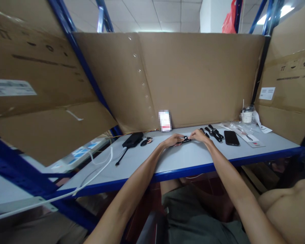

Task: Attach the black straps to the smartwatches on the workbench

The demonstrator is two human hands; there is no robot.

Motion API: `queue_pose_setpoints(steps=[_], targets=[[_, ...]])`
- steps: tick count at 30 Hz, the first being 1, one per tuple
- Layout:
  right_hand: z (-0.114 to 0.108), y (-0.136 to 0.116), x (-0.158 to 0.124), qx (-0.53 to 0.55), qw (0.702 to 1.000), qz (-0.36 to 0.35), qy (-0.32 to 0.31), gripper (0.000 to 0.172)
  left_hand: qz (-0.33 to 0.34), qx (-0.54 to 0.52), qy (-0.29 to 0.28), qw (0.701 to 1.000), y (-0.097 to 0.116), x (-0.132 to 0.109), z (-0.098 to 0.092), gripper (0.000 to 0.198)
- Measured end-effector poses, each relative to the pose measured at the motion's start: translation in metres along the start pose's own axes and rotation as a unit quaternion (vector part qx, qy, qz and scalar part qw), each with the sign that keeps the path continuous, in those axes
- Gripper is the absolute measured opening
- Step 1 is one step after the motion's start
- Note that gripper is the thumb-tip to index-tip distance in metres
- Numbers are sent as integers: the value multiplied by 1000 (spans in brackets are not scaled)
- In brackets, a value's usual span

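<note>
Near the middle of the table, my left hand [174, 140] pinches one end of a small black strap-like piece with a shiny spot, which looks like a watch [185, 139]. Closed on its other end is my right hand [198, 135]; the fingers hide much of the piece. Just right of that hand lie several black watches with straps [214, 133], side by side. A black phone [231, 138] rests beyond them. To the left of my hands is a small dark looped item with a coppery part [146, 141], its kind unclear.
A black box with a short cable [133, 139] lies left. A blurred upright card or screen [165, 121] leans on the cardboard wall [200, 78]. Clear plastic packaging [244, 130] and a lidded cup [246, 116] stand right. A white cable [91, 178] crosses the left edge.
</note>
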State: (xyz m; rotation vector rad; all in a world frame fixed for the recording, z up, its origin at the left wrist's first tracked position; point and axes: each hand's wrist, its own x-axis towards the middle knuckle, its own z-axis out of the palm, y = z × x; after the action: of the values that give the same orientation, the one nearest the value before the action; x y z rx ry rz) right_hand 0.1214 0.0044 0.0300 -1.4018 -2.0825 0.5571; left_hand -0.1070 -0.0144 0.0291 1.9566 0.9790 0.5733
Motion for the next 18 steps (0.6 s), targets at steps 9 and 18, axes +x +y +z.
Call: queue_pose_setpoints(steps=[9,18], targets=[[7,3,3,15,1000,2,-2,24,-6,-22,1,1000,-7,2,-2,49],[15,-1,5,7,997,3,78,28,-28,-49,25,998,-8,2,-1,42]])
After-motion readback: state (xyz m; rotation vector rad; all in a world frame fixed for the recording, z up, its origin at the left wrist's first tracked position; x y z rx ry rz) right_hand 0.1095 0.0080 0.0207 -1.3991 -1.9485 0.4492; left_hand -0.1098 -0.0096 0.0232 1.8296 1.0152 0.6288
